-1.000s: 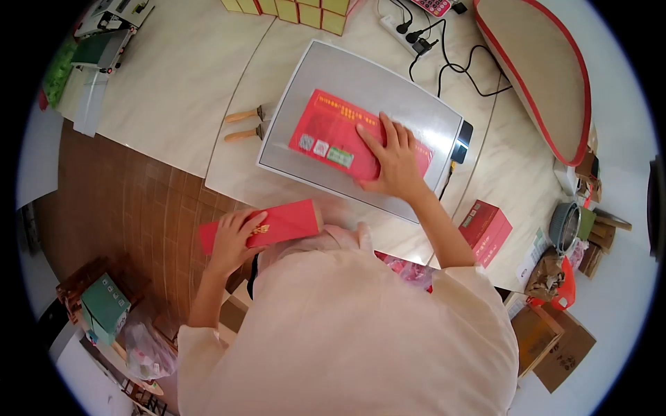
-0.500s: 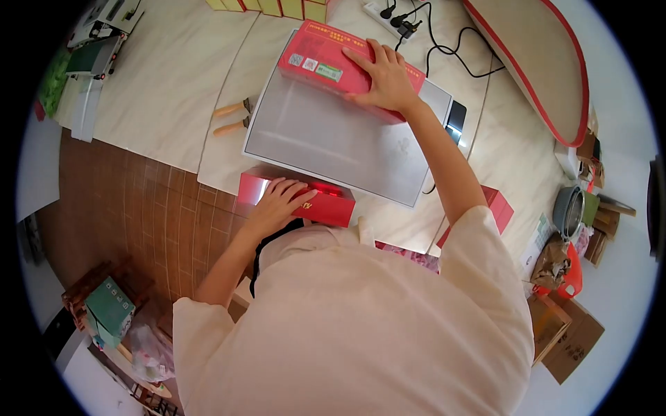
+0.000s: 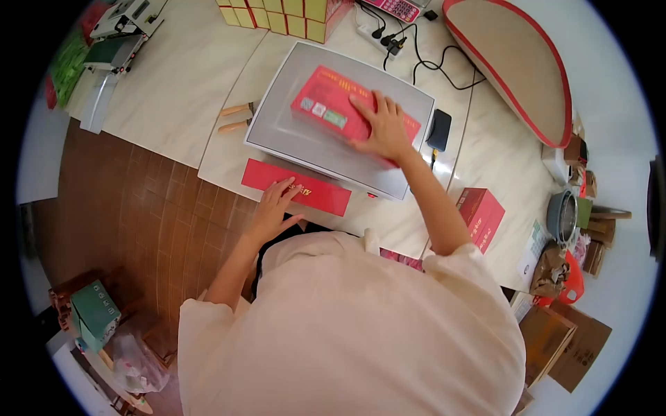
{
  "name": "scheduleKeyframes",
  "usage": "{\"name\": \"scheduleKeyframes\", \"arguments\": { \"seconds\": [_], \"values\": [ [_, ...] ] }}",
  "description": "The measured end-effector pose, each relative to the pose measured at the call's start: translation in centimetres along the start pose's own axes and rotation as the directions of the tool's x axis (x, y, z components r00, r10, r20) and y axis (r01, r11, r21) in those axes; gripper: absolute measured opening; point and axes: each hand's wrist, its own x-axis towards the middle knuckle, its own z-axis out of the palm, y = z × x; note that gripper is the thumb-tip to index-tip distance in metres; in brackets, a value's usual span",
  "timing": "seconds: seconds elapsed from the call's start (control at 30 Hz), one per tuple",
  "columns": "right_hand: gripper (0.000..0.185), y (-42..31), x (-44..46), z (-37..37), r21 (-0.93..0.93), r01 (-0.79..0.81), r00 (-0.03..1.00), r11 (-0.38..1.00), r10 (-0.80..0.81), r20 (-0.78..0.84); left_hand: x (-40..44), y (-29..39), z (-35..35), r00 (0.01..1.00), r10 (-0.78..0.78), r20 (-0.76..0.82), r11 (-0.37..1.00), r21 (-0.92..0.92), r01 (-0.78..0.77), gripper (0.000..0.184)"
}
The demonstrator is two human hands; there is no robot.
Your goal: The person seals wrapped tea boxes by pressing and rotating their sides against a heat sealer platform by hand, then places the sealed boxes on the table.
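A flat grey-topped machine (image 3: 277,132) with a white frame sits on the table in front of me. On its plate lies a long red box (image 3: 312,93), set at a slant, with gold print and small labels. My right hand (image 3: 386,132) spans this box, fingertips along its far edge and thumb towards the near side. At the table's front edge is a second red box (image 3: 326,197) with gold lettering. My left hand (image 3: 272,209) rests on it with the fingers stretched out and spread. The hands cover parts of both boxes.
Two wooden-handled tools (image 3: 234,127) lie left of the machine. A phone (image 3: 439,130) and another red box (image 3: 480,216) are on the right. Behind stand stacked yellow-and-red boxes (image 3: 277,14), a power strip (image 3: 378,40) with cables, and a large red-rimmed tray (image 3: 517,66).
My right hand has drawn the red box nearer, from the plate's far edge towards its middle. The box under my left hand has tilted, and its lettered face now shows more fully.
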Motion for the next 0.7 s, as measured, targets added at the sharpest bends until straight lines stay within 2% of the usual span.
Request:
{"name": "scheduleKeyframes", "arguments": {
  "seconds": [0.07,0.1,0.17,0.23,0.27,0.37,0.4,0.43,0.47,0.5,0.53,0.57,0.6,0.63,0.67,0.7],
  "values": [
    [0.09,-2.2,-2.7,-1.4,0.03,-0.004,1.0,1.0,0.003,0.01,-1.1,0.2,-0.2,0.998,-0.051,-0.036,0.999,-0.006,0.051,0.061],
    [0.091,-3.4,-4.2,-2.0,0.047,0.0,1.0,0.999,-0.001,0.005,-1.5,0.2,-0.2,0.991,-0.082,-0.102,0.996,-0.043,0.078,0.056],
    [0.091,-5.3,-7.5,-2.9,0.114,-0.04,0.993,0.993,0.026,0.119,-2.0,0.1,-0.2,0.977,-0.115,-0.181,0.991,-0.089,0.1,0.051],
    [0.093,-7.1,-10.3,-4.5,0.132,-0.031,0.99,0.991,0.013,0.137,-2.4,0.4,-0.5,0.932,-0.18,-0.316,0.976,-0.176,0.129,0.043],
    [0.093,-7.6,-11.5,-5.3,0.149,-0.043,0.987,0.988,0.018,0.159,-2.4,0.6,-0.6,0.912,-0.197,-0.359,0.976,-0.16,0.147,0.037],
    [0.098,-7.5,-14.2,-7.0,0.396,-0.309,0.936,0.865,0.202,0.289,-1.2,0.0,-0.7,0.875,-0.193,-0.443,0.969,-0.225,0.1,0.033],
    [0.098,-7.0,-14.9,-7.5,0.391,-0.31,0.937,0.867,0.209,0.28,-0.4,0.8,-1.2,0.865,-0.2,-0.46,0.968,-0.231,0.101,0.031],
    [0.095,-6.4,-15.7,-8.0,0.692,-0.498,0.867,0.523,0.281,0.411,0.6,1.3,-1.3,0.87,-0.184,-0.458,0.97,-0.227,0.086,0.031],
    [0.092,-6.1,-16.4,-8.4,0.813,-0.58,0.791,0.049,0.273,0.548,1.7,1.9,-1.3,0.873,-0.251,-0.418,0.922,-0.377,0.084,0.03],
    [0.087,-6.6,-16.3,-9.5,0.838,-0.503,0.791,-0.213,0.276,0.546,2.7,2.4,-1.2,0.881,-0.308,-0.359,0.851,-0.517,0.086,0.03],
    [0.082,-5.0,-18.5,-7.7,0.755,-0.404,0.764,-0.517,0.263,0.589,4.0,2.6,-0.7,0.911,-0.295,-0.289,0.777,-0.627,0.053,0.033],
    [0.077,-3.5,-20.6,-5.8,0.594,-0.25,0.75,-0.764,0.235,0.618,5.1,3.3,-0.1,0.925,-0.266,-0.272,0.781,-0.624,0.042,0.033],
    [0.07,-3.8,-19.8,-5.3,0.45,-0.045,0.934,-0.892,0.122,0.335,6.5,4.6,0.3,0.964,-0.211,-0.163,0.661,-0.75,0.017,0.04],
    [0.068,-4.2,-19.3,-4.9,0.299,-0.001,0.977,-0.954,0.063,0.203,7.6,6.3,0.5,0.989,-0.137,-0.056,0.52,-0.854,0.024,0.047],
    [0.067,-4.7,-19.0,-4.8,0.21,0.017,0.988,-0.978,0.048,0.146,8.4,8.1,0.5,0.994,-0.108,-0.03,0.523,-0.852,0.031,0.047],
    [0.065,-5.4,-18.6,-4.7,0.124,0.019,0.989,-0.992,0.036,0.144,9.1,10.4,-0.2,0.993,-0.089,0.072,0.423,-0.9,0.103,0.052]
  ]
}}
